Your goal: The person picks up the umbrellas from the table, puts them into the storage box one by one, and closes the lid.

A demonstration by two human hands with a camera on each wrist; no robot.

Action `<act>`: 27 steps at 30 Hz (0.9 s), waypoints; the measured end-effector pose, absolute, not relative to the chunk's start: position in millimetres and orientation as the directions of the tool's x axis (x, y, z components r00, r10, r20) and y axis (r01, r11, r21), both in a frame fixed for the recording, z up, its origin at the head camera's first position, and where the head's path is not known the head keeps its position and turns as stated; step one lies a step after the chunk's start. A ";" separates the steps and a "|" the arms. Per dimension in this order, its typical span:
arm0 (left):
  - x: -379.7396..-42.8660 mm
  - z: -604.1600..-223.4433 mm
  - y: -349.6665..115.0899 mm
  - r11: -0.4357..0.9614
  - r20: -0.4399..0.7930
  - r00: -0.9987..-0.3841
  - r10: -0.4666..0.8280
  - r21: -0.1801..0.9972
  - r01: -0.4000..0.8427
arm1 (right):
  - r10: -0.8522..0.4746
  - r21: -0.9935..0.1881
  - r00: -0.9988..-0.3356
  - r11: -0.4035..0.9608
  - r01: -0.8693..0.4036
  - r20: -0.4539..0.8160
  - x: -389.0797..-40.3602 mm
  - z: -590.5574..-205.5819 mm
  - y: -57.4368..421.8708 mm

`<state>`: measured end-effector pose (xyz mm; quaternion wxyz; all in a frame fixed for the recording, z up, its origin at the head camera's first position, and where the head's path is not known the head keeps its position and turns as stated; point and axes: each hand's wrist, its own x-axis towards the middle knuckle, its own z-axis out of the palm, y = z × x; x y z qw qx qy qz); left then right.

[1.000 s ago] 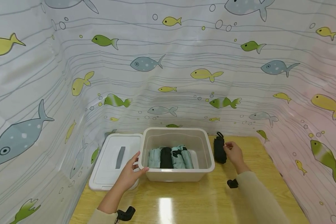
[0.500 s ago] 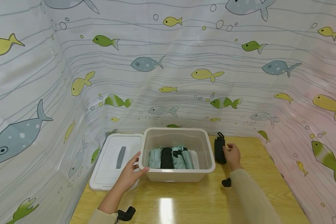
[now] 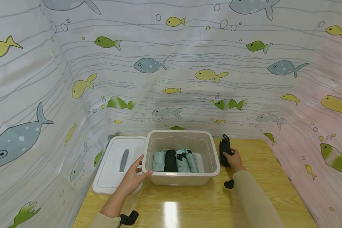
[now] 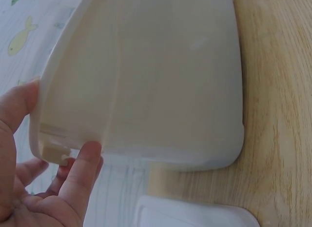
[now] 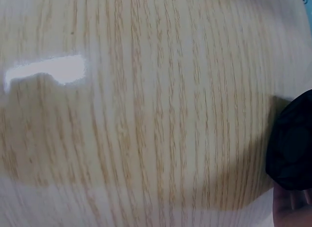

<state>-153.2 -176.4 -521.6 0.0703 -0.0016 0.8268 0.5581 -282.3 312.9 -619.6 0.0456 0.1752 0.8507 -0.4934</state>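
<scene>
Black folded bundle (image 3: pixel 224 147) and its surroundings. The bundle is slim, matte and elongated, with a black loop (image 3: pixel 225 137) at its far end; in the right wrist view its near end shows as a dark, faceted, rounded mass. It lies on the wood-grained table (image 3: pixel 205 202), just to the right of the off-white box (image 3: pixel 185 174). The right hand (image 3: pixel 236 161) holds it from the right side, the thumb lying across its upper face; the other fingers are mostly hidden. The left hand (image 3: pixel 132 175) grips the box's near left corner, thumb on the near rim and fingers apart along the left side.

Compared with one second earlier, when the right hand's fingertips met only the bundle's right edge, the thumb now reaches over the bundle, and the right forearm has swung to the left. The left hand keeps its place on the box.

Count: one bundle outside the box; four rolled bundles inside, side by side, of which three are pale teal rolls (image 3: pixel 159 161) and one is a black roll (image 3: pixel 170 161); one box; one white lid (image 3: pixel 109 177) with one grey handle (image 3: pixel 124 160), left of the box; two hands.
</scene>
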 end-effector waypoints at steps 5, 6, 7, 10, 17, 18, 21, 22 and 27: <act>-153.5 -520.4 -175.5 0.377 -0.109 -0.991 0.074 0.923 -0.073 | 0.238 -0.824 -0.934 0.445 0.350 -0.268 -283.5 -618.1 313.5; -153.5 -520.3 -175.4 0.379 -0.109 -0.991 0.076 0.923 -0.073 | 0.236 -0.824 -0.933 0.444 0.352 -0.272 -283.8 -617.5 313.5; -153.4 -520.4 -175.4 0.381 -0.110 -0.991 0.076 0.922 -0.073 | 0.235 -0.823 -0.932 0.444 0.355 -0.276 -284.3 -617.0 313.7; -152.9 -520.6 -175.4 0.391 -0.110 -0.991 0.075 0.917 -0.072 | 0.235 -0.811 -0.925 0.448 0.375 -0.298 -285.5 -616.1 313.9; -152.5 -521.2 -175.3 0.386 -0.113 -0.991 0.071 0.919 -0.078 | 0.241 -0.793 -0.909 0.444 0.416 -0.341 -283.8 -610.2 312.7; -152.5 -521.3 -175.3 0.384 -0.113 -0.991 0.071 0.920 -0.078 | 0.239 -0.798 -0.907 0.433 0.419 -0.346 -283.3 -610.3 313.0; -152.1 -521.5 -175.5 0.383 -0.114 -0.991 0.071 0.920 -0.078 | 0.236 -0.807 -0.903 0.407 0.428 -0.360 -282.5 -614.8 315.7; -151.9 -521.5 -175.5 0.384 -0.114 -0.991 0.072 0.920 -0.078 | 0.232 -0.812 -0.900 0.390 0.434 -0.369 -282.5 -617.1 317.1; -151.2 -521.5 -175.6 0.387 -0.115 -0.991 0.072 0.919 -0.079 | 0.229 -0.825 -0.889 0.337 0.454 -0.396 -280.5 -623.6 320.3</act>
